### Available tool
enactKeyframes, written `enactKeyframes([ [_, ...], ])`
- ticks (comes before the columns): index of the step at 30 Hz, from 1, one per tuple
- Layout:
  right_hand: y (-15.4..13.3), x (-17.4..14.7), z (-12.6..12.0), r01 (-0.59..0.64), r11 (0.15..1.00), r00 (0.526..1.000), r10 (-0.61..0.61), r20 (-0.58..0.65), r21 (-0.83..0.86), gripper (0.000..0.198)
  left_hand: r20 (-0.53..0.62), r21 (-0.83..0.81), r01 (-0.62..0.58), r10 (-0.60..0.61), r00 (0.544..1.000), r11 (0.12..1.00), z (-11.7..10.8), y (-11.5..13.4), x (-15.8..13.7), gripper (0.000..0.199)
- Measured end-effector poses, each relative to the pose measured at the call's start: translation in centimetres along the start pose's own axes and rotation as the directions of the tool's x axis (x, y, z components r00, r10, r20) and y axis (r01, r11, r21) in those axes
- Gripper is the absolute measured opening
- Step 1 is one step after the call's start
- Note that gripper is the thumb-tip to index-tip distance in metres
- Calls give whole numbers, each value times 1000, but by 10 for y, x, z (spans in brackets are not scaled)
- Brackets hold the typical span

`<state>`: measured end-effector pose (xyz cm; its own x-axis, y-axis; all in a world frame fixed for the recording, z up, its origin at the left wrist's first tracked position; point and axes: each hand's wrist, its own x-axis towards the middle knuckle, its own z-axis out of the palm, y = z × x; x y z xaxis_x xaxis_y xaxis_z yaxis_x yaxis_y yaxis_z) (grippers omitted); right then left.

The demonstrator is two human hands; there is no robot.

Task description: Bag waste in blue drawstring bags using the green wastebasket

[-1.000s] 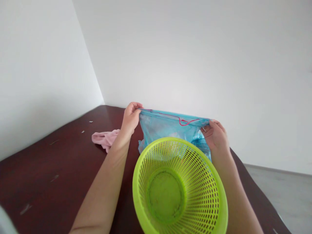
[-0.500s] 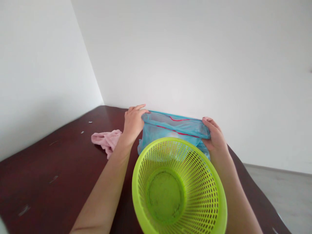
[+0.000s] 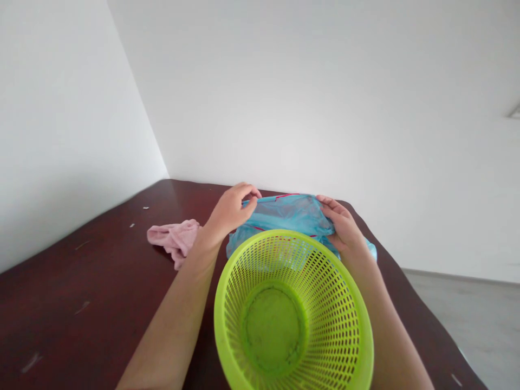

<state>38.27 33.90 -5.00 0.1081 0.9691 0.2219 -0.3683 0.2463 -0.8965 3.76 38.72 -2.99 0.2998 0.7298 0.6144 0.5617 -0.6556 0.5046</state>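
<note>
A thin blue plastic bag [image 3: 290, 214] with red drawstring lines spreads between my hands behind the basket. My left hand [image 3: 235, 208] pinches the bag's edge at its left end, fingers bent toward the thumb. At the other end my right hand [image 3: 341, 222] grips the bag, its fingers curled around the film. In front of the bag, between my forearms, is a lime green plastic basket [image 3: 274, 330] with slotted sides and a solid round base. Its open top faces me and nothing lies in it. The basket's rim hides the lower part of the bag.
A crumpled pink cloth [image 3: 176, 241] lies on the dark red-brown table [image 3: 101, 303], left of my left forearm. White walls [image 3: 325, 97] rise behind and to the left. Pale floor [image 3: 467, 303] shows past the table's right edge.
My hands have come closer together, and the bag's upper edge, stretched taut before, is now slacker and bunched. A blue part of the bag now shows right of my right wrist.
</note>
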Motion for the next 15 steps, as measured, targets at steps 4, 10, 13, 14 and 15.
enactKeyframes([
  [4, 5, -2, 6, -93, 995, 988, 97, 118, -35, 61, 376, -343, 163, -24, 926, 925, 34, -10, -2, 33],
  [10, 19, 4, -8, -147, 962, 967, 189, 171, -231, 60, 458, -197, 168, -61, 887, 966, 40, -24, -4, 51],
  [13, 25, 6, -13, -157, 900, 961, 234, 147, -408, 43, 499, -91, 177, -109, 859, 980, 27, -15, -3, 52],
  [14, 27, 6, -13, -149, 881, 959, 239, 150, -449, 38, 517, -66, 192, -131, 846, 979, 24, -12, -3, 50],
  [15, 29, 7, -13, -138, 868, 959, 237, 154, -478, 35, 532, -50, 204, -147, 834, 978, 20, -10, -4, 49],
])
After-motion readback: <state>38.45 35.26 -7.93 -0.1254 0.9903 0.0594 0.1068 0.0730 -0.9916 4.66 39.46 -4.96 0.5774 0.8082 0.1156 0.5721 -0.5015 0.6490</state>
